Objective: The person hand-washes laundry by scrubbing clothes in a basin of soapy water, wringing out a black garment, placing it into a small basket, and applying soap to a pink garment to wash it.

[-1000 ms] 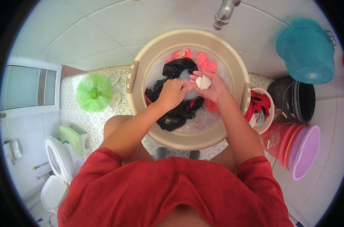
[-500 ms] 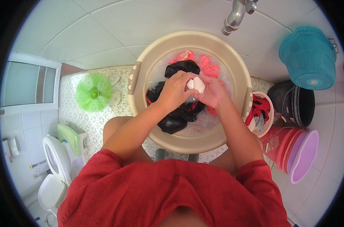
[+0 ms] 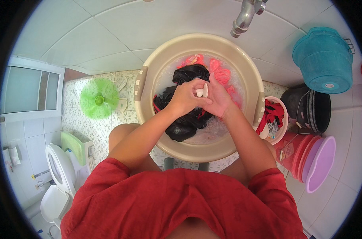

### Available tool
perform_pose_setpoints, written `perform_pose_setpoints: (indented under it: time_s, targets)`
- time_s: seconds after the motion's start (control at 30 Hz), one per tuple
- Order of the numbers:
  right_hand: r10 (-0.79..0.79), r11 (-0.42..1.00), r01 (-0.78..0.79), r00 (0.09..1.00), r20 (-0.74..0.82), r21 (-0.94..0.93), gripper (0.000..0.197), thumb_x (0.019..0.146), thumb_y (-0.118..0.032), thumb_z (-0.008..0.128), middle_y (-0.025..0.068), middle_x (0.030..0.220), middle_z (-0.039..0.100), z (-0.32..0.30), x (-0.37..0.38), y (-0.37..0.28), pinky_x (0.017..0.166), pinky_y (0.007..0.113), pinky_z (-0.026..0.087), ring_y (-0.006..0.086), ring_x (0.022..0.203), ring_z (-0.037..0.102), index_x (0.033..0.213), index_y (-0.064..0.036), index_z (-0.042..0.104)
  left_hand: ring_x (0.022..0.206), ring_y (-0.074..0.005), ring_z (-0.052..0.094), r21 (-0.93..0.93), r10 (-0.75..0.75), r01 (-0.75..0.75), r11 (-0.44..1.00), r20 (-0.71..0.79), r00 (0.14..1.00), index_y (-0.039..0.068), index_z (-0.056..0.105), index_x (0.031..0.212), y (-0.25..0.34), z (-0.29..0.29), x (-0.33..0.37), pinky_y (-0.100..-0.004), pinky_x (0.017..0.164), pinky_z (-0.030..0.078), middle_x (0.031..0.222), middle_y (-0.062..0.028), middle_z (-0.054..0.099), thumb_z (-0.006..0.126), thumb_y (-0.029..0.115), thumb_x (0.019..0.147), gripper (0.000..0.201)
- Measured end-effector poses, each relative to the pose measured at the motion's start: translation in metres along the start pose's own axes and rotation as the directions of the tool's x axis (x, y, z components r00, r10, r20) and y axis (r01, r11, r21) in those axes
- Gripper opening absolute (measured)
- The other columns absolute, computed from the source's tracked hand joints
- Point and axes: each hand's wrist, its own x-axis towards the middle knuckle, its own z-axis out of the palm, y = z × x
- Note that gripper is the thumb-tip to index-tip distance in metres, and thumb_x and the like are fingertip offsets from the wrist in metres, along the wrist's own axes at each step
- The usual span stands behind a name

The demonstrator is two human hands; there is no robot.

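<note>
Both my hands meet above a large beige tub (image 3: 246,63) of sudsy water. My left hand (image 3: 187,96) has its thumb and fingers round white soap (image 3: 205,91), which shows as two pale lumps. Against the soap's other side lies the palm of my right hand (image 3: 219,99), its thumb stretched up and its other fingers mostly hidden behind the left hand. Below them, wet black clothing (image 3: 181,130) lies in the water. Pink-red cloth (image 3: 220,72) floats at the far side of the tub.
A metal tap (image 3: 242,22) juts from the wall above. At right stand a pink basin (image 3: 285,126) holding red clothes, black buckets (image 3: 319,111), red buckets (image 3: 292,149) and a purple basin (image 3: 321,165); a teal bucket (image 3: 324,59) is higher up. A green fan (image 3: 97,97) and a toilet (image 3: 59,167) are left.
The soap has turned in my hands and now shows narrower, as two separate lumps. My right palm has opened more toward the left. The clothes in the tub look the same.
</note>
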Motion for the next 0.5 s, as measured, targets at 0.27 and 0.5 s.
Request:
perform_pose_setpoints:
  time_s: [0.27, 0.5]
  targets:
    - [-0.059, 0.992, 0.031, 0.972, -0.226, -0.124, 0.043, 0.093, -0.042, 0.039, 0.0113, 0.108, 0.055, 0.007, -0.001, 0.000, 0.084, 0.033, 0.045, 0.0215, 0.100, 0.054, 0.111, -0.0042, 0.050, 0.087, -0.0142, 0.061, 0.131, 0.026, -0.016, 0.991, -0.073, 0.997, 0.000, 0.054, 0.114, -0.016, 0.002, 0.006, -0.0284, 0.079, 0.048, 0.101, -0.0108, 0.063, 0.060, -0.002, 0.077, 0.037]
    - [-0.203, 0.940, 0.122, 0.951, -0.232, -0.320, 0.032, 0.091, -0.018, 0.048, 0.0104, 0.110, 0.056, -0.004, 0.000, 0.000, 0.085, 0.035, 0.047, 0.0201, 0.097, 0.057, 0.119, -0.0018, 0.048, 0.094, -0.0215, 0.062, -0.188, 0.022, -0.034, 0.982, -0.069, 0.997, 0.002, 0.050, 0.116, -0.019, 0.003, 0.009, -0.0302, 0.081, 0.049, 0.108, -0.0165, 0.061, 0.054, -0.011, 0.074, 0.044]
